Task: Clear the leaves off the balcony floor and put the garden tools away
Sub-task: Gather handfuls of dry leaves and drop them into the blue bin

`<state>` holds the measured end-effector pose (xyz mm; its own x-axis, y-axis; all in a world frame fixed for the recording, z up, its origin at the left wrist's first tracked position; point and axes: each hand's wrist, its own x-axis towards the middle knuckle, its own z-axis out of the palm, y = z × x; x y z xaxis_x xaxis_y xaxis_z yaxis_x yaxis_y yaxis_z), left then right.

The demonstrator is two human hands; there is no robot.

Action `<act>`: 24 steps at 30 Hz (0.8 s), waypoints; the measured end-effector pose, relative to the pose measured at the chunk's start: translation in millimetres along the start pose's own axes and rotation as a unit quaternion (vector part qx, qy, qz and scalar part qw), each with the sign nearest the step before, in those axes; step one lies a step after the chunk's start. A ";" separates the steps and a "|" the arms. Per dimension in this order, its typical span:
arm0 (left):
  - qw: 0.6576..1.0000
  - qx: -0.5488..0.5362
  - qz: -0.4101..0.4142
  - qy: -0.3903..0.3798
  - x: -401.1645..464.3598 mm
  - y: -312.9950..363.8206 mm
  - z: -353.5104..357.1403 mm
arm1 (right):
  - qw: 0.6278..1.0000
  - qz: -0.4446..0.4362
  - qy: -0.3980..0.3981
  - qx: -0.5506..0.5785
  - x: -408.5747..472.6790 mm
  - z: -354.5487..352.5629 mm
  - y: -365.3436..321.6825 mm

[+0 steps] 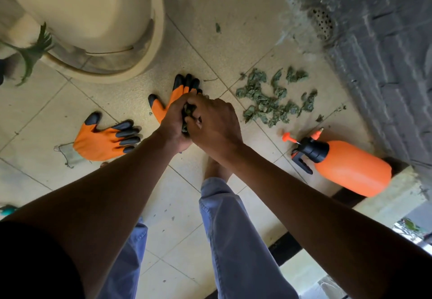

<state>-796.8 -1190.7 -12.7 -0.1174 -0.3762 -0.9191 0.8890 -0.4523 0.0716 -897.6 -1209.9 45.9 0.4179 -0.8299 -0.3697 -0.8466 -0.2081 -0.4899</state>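
Both of my hands are cupped together over the tiled floor (191,207), my left hand (174,124) and right hand (216,123) curled round a clump of leaves (187,117) squeezed between the palms. Ahead and to my left stands a big beige planter (93,18) with a round dark label. To my right an orange spray bottle (350,165) lies on its side near the dark wall. Beyond it a loose pile of leaves (273,100) lies spread on the tiles. One orange-and-black glove (102,139) lies flat to my left; a second glove (174,96) lies partly hidden under my hands. Small leaf crumbs dot the tiles near my feet.
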 end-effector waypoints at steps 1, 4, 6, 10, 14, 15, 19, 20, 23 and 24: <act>1.000 -0.005 0.007 -0.002 2.0 -0.2 -0.1 | 1.000 0.002 0.001 0.003 -2.5 -3.6 1.3; 1.000 0.016 -0.003 0.019 1.7 -4.1 6.5 | 1.000 -0.005 0.005 0.017 -12.2 -11.6 7.4; 0.998 0.050 -0.026 0.022 -5.7 -9.9 14.2 | 0.999 -0.020 0.012 0.047 -20.1 -16.1 11.8; 0.996 0.061 -0.051 0.035 -1.3 -7.2 12.5 | 0.982 0.009 0.127 0.140 -31.1 -18.6 29.9; 0.991 0.106 -0.079 0.006 -1.6 -1.0 11.3 | 0.941 0.237 0.155 0.187 -31.6 -3.7 79.0; 0.992 0.098 -0.078 -0.004 -1.5 0.0 10.7 | 0.938 0.274 0.129 0.168 -31.4 2.9 91.4; 0.992 0.055 -0.106 -0.029 10.0 1.7 -0.7 | 0.908 0.313 -0.018 0.279 -30.1 28.5 103.8; 0.993 0.046 -0.105 -0.034 10.5 0.2 -2.1 | 0.882 0.321 -0.053 0.341 -29.0 30.9 96.4; 0.994 0.028 -0.097 -0.043 6.8 -7.0 1.0 | 0.793 0.350 -0.105 0.486 -28.7 33.4 74.5; 0.994 0.021 -0.098 -0.043 6.4 -9.6 0.4 | 0.767 0.358 -0.112 0.521 -29.4 34.1 69.9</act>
<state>-806.3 -1189.1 -19.1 -0.3255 -0.3448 -0.8804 0.8261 -0.5568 -0.0873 -957.9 -1182.4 -4.4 0.1140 -0.4047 -0.9073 -0.2113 0.8825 -0.4201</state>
